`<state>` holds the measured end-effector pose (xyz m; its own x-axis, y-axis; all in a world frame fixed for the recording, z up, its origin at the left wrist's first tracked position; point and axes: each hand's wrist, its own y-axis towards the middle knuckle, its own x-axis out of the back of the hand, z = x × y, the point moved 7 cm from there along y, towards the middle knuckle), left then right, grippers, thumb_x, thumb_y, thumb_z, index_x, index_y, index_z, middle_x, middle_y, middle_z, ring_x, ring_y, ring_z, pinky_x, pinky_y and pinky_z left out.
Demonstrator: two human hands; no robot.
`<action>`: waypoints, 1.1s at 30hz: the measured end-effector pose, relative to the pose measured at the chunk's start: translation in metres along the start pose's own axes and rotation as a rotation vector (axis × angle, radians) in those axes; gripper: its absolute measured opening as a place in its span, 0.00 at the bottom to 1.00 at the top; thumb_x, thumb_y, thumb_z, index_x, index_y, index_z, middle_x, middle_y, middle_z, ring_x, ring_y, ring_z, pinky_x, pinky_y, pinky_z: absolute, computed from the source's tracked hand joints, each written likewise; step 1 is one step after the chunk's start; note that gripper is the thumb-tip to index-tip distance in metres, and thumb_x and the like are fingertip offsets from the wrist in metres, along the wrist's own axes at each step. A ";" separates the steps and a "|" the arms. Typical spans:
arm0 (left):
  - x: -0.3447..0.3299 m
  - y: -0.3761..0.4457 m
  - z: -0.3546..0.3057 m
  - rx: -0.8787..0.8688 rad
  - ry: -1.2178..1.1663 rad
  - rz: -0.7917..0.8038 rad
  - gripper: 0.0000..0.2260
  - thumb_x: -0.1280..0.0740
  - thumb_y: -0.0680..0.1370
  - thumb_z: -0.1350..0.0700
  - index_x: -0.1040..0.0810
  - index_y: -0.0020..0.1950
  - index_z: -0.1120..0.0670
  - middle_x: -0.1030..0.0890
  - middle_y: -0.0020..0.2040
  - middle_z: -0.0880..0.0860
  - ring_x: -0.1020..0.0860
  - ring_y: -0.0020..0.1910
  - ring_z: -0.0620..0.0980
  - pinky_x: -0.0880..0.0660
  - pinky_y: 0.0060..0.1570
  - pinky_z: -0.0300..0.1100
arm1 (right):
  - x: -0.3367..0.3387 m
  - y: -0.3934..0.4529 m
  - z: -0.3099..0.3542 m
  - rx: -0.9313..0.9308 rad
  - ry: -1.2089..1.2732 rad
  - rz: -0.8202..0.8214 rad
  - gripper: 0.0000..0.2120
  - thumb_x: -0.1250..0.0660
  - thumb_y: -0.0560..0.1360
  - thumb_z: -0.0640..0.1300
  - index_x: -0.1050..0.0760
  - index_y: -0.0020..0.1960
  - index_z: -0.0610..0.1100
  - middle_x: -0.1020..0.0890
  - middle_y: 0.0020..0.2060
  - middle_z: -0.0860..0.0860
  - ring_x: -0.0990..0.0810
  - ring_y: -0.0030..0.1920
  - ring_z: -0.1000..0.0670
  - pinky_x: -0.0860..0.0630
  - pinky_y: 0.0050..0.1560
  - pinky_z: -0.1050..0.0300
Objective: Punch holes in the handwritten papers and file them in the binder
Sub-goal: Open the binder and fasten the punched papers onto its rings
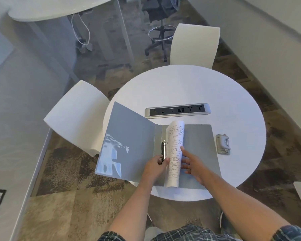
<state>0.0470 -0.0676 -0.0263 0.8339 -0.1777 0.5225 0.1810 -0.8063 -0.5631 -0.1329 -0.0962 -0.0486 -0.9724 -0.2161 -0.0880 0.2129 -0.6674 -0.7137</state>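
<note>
Bright even light; glare on binder cover point(111, 159); wide-angle edge warping.

You see a smooth, matt white table point(215, 94) carrying a grey plastic binder point(200, 145); its left inner cover has a glossy clear sleeve, and its ring clasp point(164, 151) is shiny metal. On the binder, lined papers point(175, 153) look matt; right of it, a dull grey metal hole punch point(223, 144)

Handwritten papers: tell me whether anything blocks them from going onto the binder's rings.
Nothing visible lies between the handwritten papers and the rings. The left hand is at the ring mechanism's near end; the right hand steadies the curled sheets from the other side.
</note>
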 end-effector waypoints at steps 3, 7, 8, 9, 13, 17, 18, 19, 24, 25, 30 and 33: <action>0.006 -0.004 0.001 0.034 -0.143 0.021 0.33 0.41 0.75 0.25 0.20 0.67 0.47 0.17 0.62 0.50 0.18 0.57 0.48 0.22 0.59 0.47 | -0.014 -0.001 0.009 0.083 -0.082 0.012 0.31 0.36 0.76 0.71 0.22 0.63 0.46 0.18 0.51 0.46 0.22 0.48 0.48 0.29 0.48 0.53; 0.033 -0.006 -0.014 -0.009 -0.297 -0.058 0.39 0.41 0.70 0.21 0.21 0.64 0.50 0.16 0.57 0.49 0.18 0.52 0.46 0.22 0.51 0.44 | -0.022 -0.003 0.019 0.195 -0.093 0.051 0.30 0.36 0.69 0.74 0.18 0.60 0.55 0.17 0.58 0.49 0.22 0.56 0.48 0.29 0.58 0.48; 0.040 -0.005 -0.018 -0.019 -0.283 -0.078 0.42 0.41 0.67 0.19 0.21 0.65 0.50 0.16 0.58 0.49 0.17 0.53 0.46 0.22 0.50 0.43 | -0.025 -0.004 0.020 0.213 -0.073 0.072 0.30 0.35 0.68 0.74 0.16 0.59 0.56 0.17 0.60 0.51 0.21 0.60 0.49 0.29 0.62 0.46; 0.047 -0.004 -0.021 -0.023 -0.273 -0.096 0.47 0.40 0.63 0.17 0.23 0.68 0.50 0.17 0.60 0.48 0.17 0.55 0.47 0.21 0.52 0.45 | -0.027 -0.005 0.021 0.230 -0.050 0.093 0.29 0.35 0.68 0.74 0.15 0.58 0.56 0.17 0.62 0.54 0.21 0.63 0.50 0.30 0.65 0.45; 0.065 -0.002 -0.026 0.007 -0.255 -0.125 0.60 0.35 0.53 0.14 0.33 0.77 0.49 0.21 0.67 0.51 0.19 0.64 0.55 0.23 0.64 0.61 | -0.036 -0.005 0.024 0.269 0.034 0.164 0.29 0.34 0.72 0.70 0.11 0.45 0.45 0.14 0.60 0.52 0.21 0.65 0.44 0.31 0.70 0.44; 0.070 0.002 -0.029 0.062 -0.184 -0.092 0.63 0.33 0.51 0.15 0.38 0.80 0.46 0.24 0.73 0.54 0.20 0.66 0.57 0.23 0.65 0.61 | -0.052 -0.006 0.025 0.293 0.064 0.273 0.32 0.29 0.67 0.70 0.17 0.29 0.40 0.12 0.52 0.45 0.19 0.62 0.47 0.32 0.71 0.48; 0.069 0.003 -0.029 0.075 -0.169 -0.073 0.63 0.32 0.51 0.15 0.39 0.80 0.45 0.26 0.75 0.54 0.21 0.68 0.57 0.24 0.66 0.61 | -0.058 -0.006 0.026 0.306 0.014 0.301 0.33 0.30 0.68 0.71 0.18 0.28 0.40 0.12 0.51 0.45 0.19 0.63 0.48 0.34 0.73 0.46; 0.069 0.003 -0.030 0.082 -0.157 -0.058 0.63 0.31 0.51 0.16 0.40 0.80 0.45 0.27 0.76 0.54 0.22 0.69 0.57 0.24 0.66 0.61 | -0.065 -0.006 0.026 0.315 -0.039 0.332 0.34 0.31 0.68 0.72 0.19 0.27 0.40 0.11 0.50 0.46 0.18 0.62 0.49 0.36 0.74 0.46; 0.078 0.002 -0.042 0.015 -0.088 -0.040 0.40 0.24 0.61 0.28 0.25 0.68 0.45 0.16 0.59 0.43 0.16 0.56 0.47 0.19 0.59 0.53 | -0.097 -0.011 0.030 0.341 -0.226 0.532 0.32 0.32 0.78 0.60 0.23 0.26 0.36 0.15 0.64 0.55 0.27 0.73 0.58 0.38 0.70 0.60; 0.082 0.002 -0.041 0.011 -0.040 -0.061 0.34 0.23 0.65 0.33 0.25 0.66 0.46 0.15 0.57 0.43 0.16 0.53 0.46 0.19 0.55 0.50 | -0.101 -0.011 0.031 0.342 -0.240 0.555 0.31 0.32 0.79 0.57 0.23 0.25 0.37 0.15 0.64 0.55 0.26 0.73 0.58 0.38 0.68 0.62; 0.112 0.005 -0.035 0.049 0.258 -0.269 0.13 0.37 0.78 0.61 0.23 0.62 0.57 0.17 0.57 0.56 0.19 0.52 0.58 0.20 0.49 0.46 | -0.080 0.014 0.031 0.440 -0.226 0.340 0.19 0.27 0.71 0.61 0.13 0.41 0.44 0.14 0.61 0.55 0.21 0.68 0.52 0.32 0.74 0.45; 0.125 0.009 -0.036 0.002 0.294 -0.308 0.09 0.36 0.79 0.62 0.22 0.58 0.57 0.16 0.52 0.54 0.20 0.45 0.54 0.21 0.45 0.45 | -0.045 0.028 0.023 0.447 -0.315 0.125 0.19 0.24 0.73 0.57 0.20 0.63 0.57 0.24 0.70 0.60 0.28 0.71 0.53 0.34 0.77 0.43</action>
<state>0.1342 -0.1178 0.0569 0.5569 -0.0821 0.8265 0.3995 -0.8459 -0.3533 -0.0814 -0.1219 -0.0489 -0.8762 -0.4698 0.1076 0.4114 -0.8453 -0.3410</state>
